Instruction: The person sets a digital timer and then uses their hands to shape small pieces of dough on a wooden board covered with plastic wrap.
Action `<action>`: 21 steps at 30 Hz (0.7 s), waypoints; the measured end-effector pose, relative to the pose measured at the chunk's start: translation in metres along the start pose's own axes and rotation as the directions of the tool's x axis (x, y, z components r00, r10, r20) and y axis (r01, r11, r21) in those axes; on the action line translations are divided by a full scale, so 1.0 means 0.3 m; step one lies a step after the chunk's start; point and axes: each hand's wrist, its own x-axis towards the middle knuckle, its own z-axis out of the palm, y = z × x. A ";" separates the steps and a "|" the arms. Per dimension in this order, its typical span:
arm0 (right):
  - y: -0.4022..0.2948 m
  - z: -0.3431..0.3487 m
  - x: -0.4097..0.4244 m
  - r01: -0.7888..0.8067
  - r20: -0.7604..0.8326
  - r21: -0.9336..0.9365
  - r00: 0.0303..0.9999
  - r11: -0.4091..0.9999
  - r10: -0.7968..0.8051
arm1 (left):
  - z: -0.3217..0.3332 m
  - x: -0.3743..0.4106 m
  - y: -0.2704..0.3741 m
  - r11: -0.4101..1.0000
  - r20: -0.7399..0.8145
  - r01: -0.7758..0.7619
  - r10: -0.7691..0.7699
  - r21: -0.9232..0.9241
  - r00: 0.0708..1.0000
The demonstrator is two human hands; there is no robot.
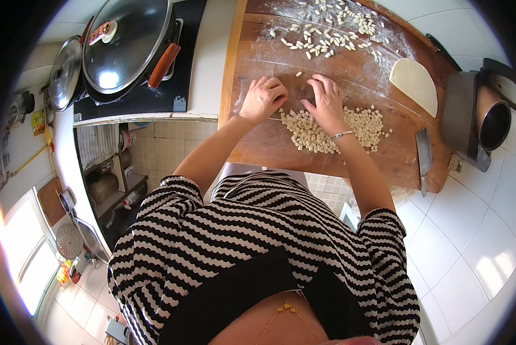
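Note:
My left hand (263,98) rests on the wooden board (258,148) with its fingers curled in and the thumb near the fingertips. Whether a bit of dough lies under those fingers is hidden. To its right, my right hand (327,103) has thumb and fingers apart, with nothing visible between them. Its wrist passes over a heap of small cut dough cubes (363,127). One oblong dough piece (299,74) lies just beyond and between both hands. Farther back, many oblong dough pieces (322,42) are scattered on floured wood.
A flat sheet of dough (414,86) lies at the board's right, and a cleaver (422,155) sits near the right edge. Beyond that edge stands a dark knife block (458,112). At left, a lidded pan (128,47) with wooden handles is on the black cooktop (186,56).

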 end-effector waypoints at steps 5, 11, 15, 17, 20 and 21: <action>0.059 0.022 0.003 -0.058 0.002 -0.136 0.998 0.989 0.059 | -0.005 0.031 0.001 0.986 0.066 0.136 -0.143 0.095 0.988; 0.107 0.024 0.037 -0.087 -0.019 -0.145 0.996 0.986 0.086 | -0.002 0.079 -0.063 0.947 0.090 0.137 -0.170 0.292 0.981; 0.149 0.041 0.067 -0.085 -0.063 -0.178 0.995 0.980 0.075 | 0.006 0.127 -0.106 0.929 0.070 0.134 -0.168 0.345 0.983; 0.168 0.047 0.080 -0.078 -0.106 -0.147 0.992 0.986 0.062 | 0.007 0.148 -0.116 0.936 0.040 0.124 -0.145 0.328 0.989; 0.190 0.051 0.090 -0.071 -0.241 -0.173 0.970 0.982 0.028 | 0.007 0.150 -0.121 0.960 -0.072 0.137 -0.123 0.242 0.990; 0.187 0.023 0.092 -0.089 -0.148 -0.089 0.986 0.992 0.075 | -0.011 0.131 -0.122 0.969 -0.100 0.176 -0.161 0.175 0.982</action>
